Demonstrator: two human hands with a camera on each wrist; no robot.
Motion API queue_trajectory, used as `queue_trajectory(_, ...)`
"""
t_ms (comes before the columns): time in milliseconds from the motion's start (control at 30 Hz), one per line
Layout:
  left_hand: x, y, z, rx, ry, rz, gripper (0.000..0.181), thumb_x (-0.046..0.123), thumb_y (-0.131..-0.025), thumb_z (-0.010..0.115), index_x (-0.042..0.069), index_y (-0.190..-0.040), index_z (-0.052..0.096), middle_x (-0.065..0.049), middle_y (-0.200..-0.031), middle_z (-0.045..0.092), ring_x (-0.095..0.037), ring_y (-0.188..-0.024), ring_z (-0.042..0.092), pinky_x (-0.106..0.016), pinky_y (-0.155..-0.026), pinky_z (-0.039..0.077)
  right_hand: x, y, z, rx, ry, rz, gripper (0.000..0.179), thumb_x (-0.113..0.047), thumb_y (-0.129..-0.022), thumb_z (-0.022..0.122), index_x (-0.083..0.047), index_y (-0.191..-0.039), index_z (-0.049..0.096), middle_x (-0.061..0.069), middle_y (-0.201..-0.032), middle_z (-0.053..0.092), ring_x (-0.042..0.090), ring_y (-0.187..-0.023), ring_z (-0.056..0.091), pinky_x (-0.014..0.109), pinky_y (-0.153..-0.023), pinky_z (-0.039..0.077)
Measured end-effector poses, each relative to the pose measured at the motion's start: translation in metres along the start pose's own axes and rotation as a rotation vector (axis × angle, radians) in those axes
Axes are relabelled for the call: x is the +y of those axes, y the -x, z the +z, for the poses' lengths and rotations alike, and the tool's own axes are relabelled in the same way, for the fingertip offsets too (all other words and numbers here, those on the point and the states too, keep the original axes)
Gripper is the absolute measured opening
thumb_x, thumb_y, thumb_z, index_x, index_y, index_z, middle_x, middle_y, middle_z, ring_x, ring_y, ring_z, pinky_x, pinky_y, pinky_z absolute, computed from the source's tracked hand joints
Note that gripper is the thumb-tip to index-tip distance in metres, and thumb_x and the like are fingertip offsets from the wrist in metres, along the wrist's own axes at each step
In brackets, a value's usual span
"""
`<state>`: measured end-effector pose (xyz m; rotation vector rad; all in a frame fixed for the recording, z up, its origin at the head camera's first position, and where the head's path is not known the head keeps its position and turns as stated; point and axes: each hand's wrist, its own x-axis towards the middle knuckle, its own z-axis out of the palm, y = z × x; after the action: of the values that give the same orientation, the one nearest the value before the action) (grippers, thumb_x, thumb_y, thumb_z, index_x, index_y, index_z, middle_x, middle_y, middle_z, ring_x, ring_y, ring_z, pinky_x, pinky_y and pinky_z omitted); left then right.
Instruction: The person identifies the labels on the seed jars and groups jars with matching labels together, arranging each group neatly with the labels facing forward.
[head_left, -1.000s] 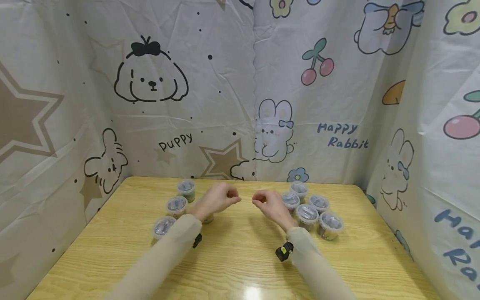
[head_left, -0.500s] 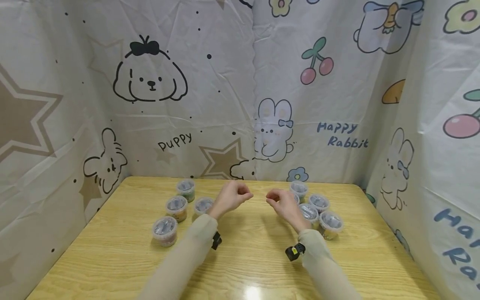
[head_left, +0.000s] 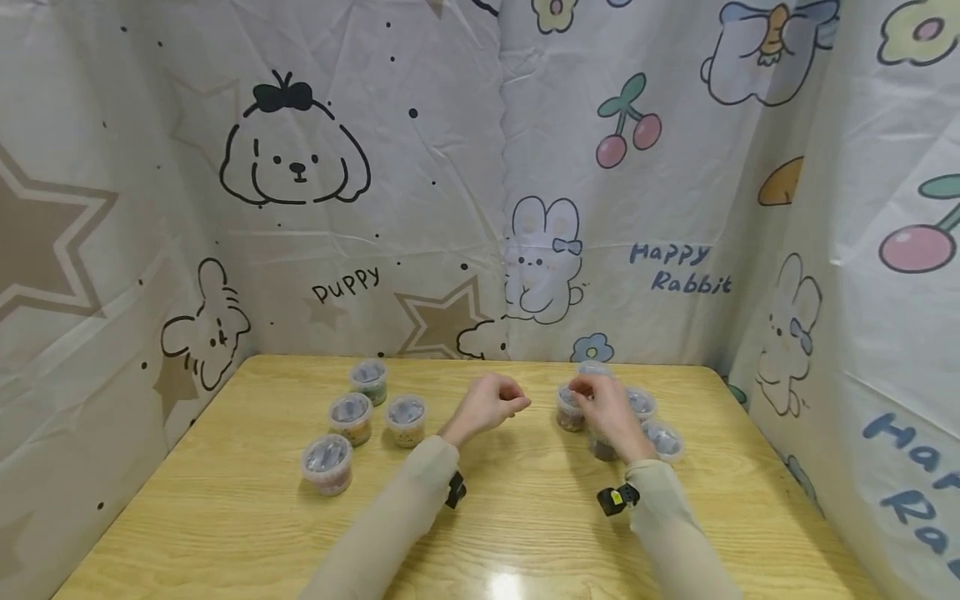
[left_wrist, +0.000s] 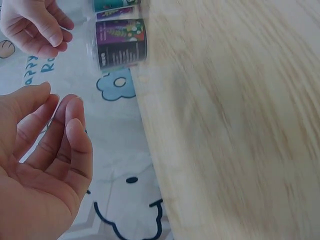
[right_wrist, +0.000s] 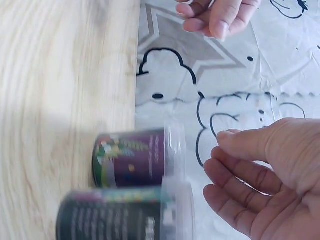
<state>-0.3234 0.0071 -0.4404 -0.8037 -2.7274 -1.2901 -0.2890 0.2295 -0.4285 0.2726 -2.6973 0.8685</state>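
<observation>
Two hands hover over the surface, holding nothing. Right hand hangs just above the purple cup, fingers loosely bent; left hand waits beside it. A clumsy reach could topple close-packed cups.

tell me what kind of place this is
Probably a makeshift recording booth rather than a lived-in room: a wooden table walled on three sides by cartoon-printed sheets, with small lidded tubs in two clusters and both hands wearing wrist cameras.
</observation>
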Motion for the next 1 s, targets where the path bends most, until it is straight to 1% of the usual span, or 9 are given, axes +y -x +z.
queue_trajectory(133,0.005,-0.006,0.012,-0.001,0.022,0.012,0.014,0.021,-0.093,0.068,0.012,-0.085,0.073,-0.004,-0.078,0.071,-0.006,-0.062,0.058,-0.021,-0.056,0.047,0.009,-0.001,-0.007,0.013,0.016,-0.011,0.016,-0.002,-0.092,0.064,0.002,-0.106,0.071,0.018,-0.102,0.071,0.032,-0.094,0.067,0.047,-0.081,0.055)
queue_trajectory(233,0.006,-0.010,0.021,-0.008,0.032,0.009,0.010,0.021,-0.092,0.069,0.012,-0.090,0.072,0.000,-0.082,0.071,-0.004,-0.068,0.061,-0.020,-0.060,0.050,0.015,-0.002,-0.010,0.011,0.049,0.001,0.017,0.001,-0.092,0.062,0.002,-0.106,0.071,0.018,-0.103,0.072,0.033,-0.097,0.067,0.048,-0.084,0.054)
queue_trajectory(300,0.006,-0.011,0.027,-0.006,0.026,0.009,0.011,0.020,-0.092,0.069,0.011,-0.097,0.072,-0.001,-0.088,0.072,-0.006,-0.073,0.063,-0.020,-0.063,0.052,0.018,-0.004,-0.013,0.003,0.072,0.015,0.019,0.003,-0.092,0.059,0.002,-0.107,0.071,0.019,-0.105,0.071,0.034,-0.099,0.067,0.049,-0.085,0.054)
queue_trajectory(400,0.007,-0.013,0.033,0.006,-0.001,0.015,0.019,0.020,-0.093,0.069,0.009,-0.108,0.070,-0.003,-0.095,0.073,-0.009,-0.081,0.067,-0.022,-0.069,0.053,0.022,-0.007,-0.017,-0.005,0.105,0.039,0.022,0.004,-0.092,0.057,0.001,-0.109,0.071,0.019,-0.107,0.071,0.035,-0.100,0.067,0.049,-0.086,0.053)
queue_trajectory(500,0.008,-0.015,0.037,0.023,-0.050,0.031,0.022,0.020,-0.093,0.068,0.009,-0.112,0.070,-0.005,-0.103,0.073,-0.012,-0.087,0.068,-0.023,-0.075,0.054,0.025,-0.011,-0.020,-0.023,0.118,0.053,0.023,0.004,-0.092,0.056,0.002,-0.109,0.071,0.020,-0.108,0.071,0.035,-0.101,0.066,0.050,-0.088,0.053)
queue_trajectory(600,0.009,-0.016,0.042,0.029,-0.099,0.051,0.023,0.019,-0.093,0.069,0.010,-0.114,0.069,-0.007,-0.112,0.072,-0.015,-0.090,0.069,-0.024,-0.077,0.055,0.027,-0.013,-0.021,-0.044,0.123,0.061,0.021,0.004,-0.092,0.057,0.003,-0.107,0.072,0.020,-0.107,0.071,0.035,-0.100,0.066,0.051,-0.088,0.052)
queue_trajectory(733,0.012,-0.015,0.047,0.024,-0.179,0.066,0.029,0.018,-0.092,0.070,0.014,-0.121,0.067,-0.004,-0.121,0.069,-0.018,-0.096,0.069,-0.024,-0.078,0.055,0.027,-0.015,-0.021,-0.068,0.133,0.066,0.018,0.002,-0.093,0.059,0.002,-0.105,0.073,0.019,-0.106,0.072,0.034,-0.099,0.066,0.050,-0.087,0.053)
queue_trajectory(833,0.015,-0.016,0.050,0.012,-0.226,0.057,0.035,0.019,-0.091,0.071,0.018,-0.126,0.065,-0.001,-0.126,0.067,-0.018,-0.101,0.067,-0.025,-0.082,0.054,0.025,-0.017,-0.020,-0.086,0.141,0.075,0.019,0.001,-0.094,0.059,0.001,-0.107,0.073,0.019,-0.108,0.071,0.034,-0.101,0.066,0.049,-0.086,0.053)
queue_trajectory(1000,0.019,-0.018,0.054,-0.031,-0.333,0.062,0.045,0.022,-0.093,0.069,0.018,-0.136,0.058,-0.002,-0.136,0.061,-0.019,-0.119,0.061,-0.033,-0.099,0.050,0.023,-0.021,-0.020,-0.144,0.160,0.101,0.023,0.004,-0.094,0.056,0.000,-0.110,0.072,0.019,-0.113,0.069,0.034,-0.105,0.064,0.049,-0.086,0.054)
